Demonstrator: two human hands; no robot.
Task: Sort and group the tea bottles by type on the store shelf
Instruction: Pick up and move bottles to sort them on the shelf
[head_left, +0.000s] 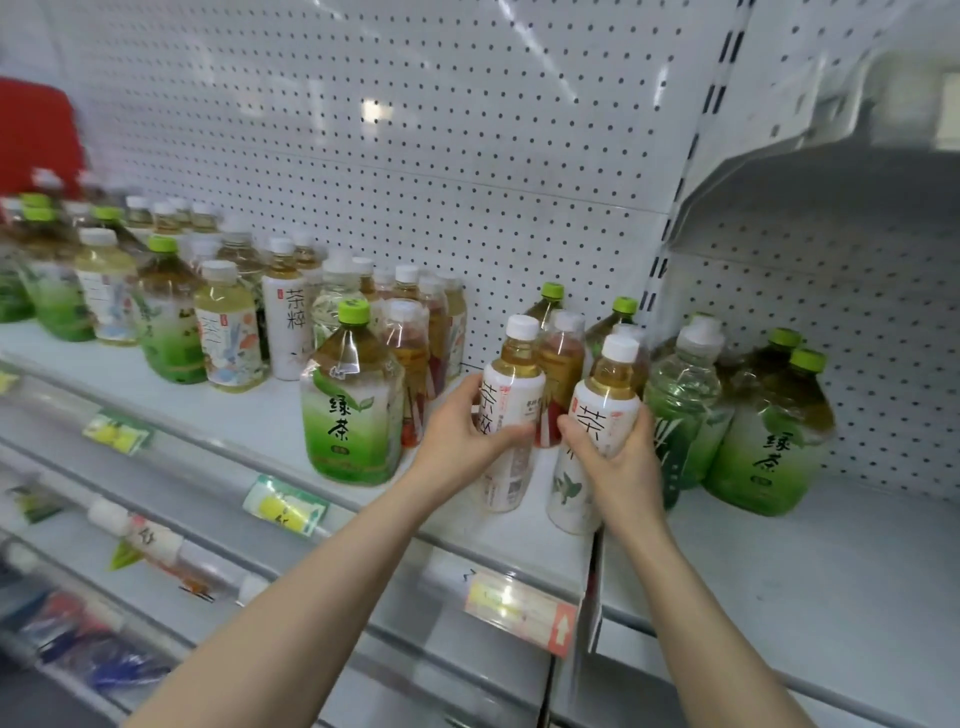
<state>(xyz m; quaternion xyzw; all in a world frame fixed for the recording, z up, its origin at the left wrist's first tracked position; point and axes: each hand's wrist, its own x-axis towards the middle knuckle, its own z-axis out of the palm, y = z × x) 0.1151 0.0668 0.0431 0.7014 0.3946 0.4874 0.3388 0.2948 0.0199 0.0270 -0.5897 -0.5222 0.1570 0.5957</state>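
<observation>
Our left hand grips the left bottle; our right hand grips the right bottle. Both are upright, caps up.

Green-labelled bottle, white-labelled bottles, dotted white pegboard

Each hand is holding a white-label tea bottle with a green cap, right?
Almost. The head view shows the left hand gripping a white-label bottle and the right hand gripping a second white-label bottle, but their caps are white, not green.
</observation>
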